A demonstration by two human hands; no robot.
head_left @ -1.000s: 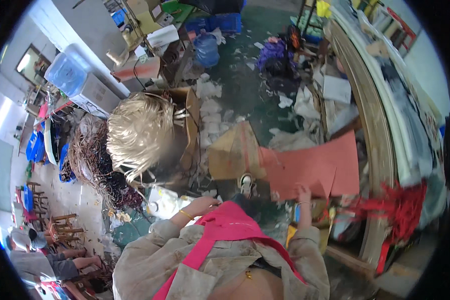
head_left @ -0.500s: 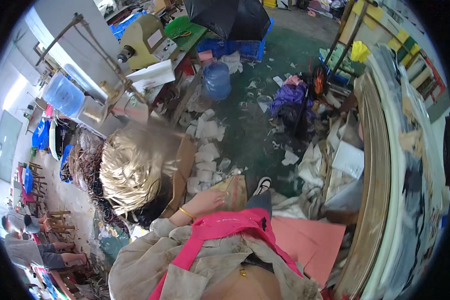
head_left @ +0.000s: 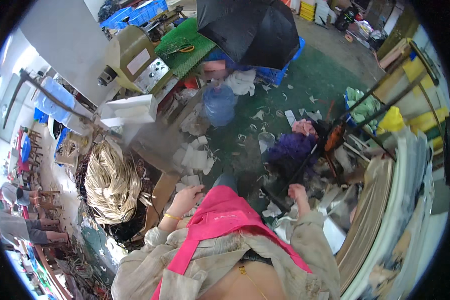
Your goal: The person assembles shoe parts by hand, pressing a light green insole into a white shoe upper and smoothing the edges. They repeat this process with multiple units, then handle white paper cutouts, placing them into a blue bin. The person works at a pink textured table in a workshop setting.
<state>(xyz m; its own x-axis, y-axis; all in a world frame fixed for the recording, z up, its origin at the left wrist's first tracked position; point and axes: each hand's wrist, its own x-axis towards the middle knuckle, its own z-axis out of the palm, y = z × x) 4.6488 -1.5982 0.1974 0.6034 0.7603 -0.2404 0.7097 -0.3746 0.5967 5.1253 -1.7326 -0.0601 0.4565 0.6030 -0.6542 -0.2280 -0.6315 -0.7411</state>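
Observation:
My left hand [head_left: 186, 199], with a yellow bangle at its wrist, hangs at the left of my pink apron [head_left: 230, 212]. Its fingers reach out to the right and hold nothing. On the other side, my right hand [head_left: 298, 192] is raised with its fingers curled in, and no object shows in it. A big bundle of pale straw-like strips [head_left: 112, 185] lies left of my left hand, by an upright cardboard flap [head_left: 160, 202]. Below and beyond my right hand are a purple bundle [head_left: 290, 152] and loose white sheets on the floor.
Ahead stand a clear blue water jug [head_left: 219, 106] and an open black umbrella [head_left: 250, 32] over a blue crate. A greenish machine [head_left: 137, 60] and orange-handled scissors [head_left: 186, 49] are far left. Long rolled sheets [head_left: 410, 200] line the right. Two people are far left; scraps litter the green floor.
My right hand has come into view at the right. My left hand has moved left, away from the middle of my body. The view has shifted, and the pink sheets at lower right are gone from sight.

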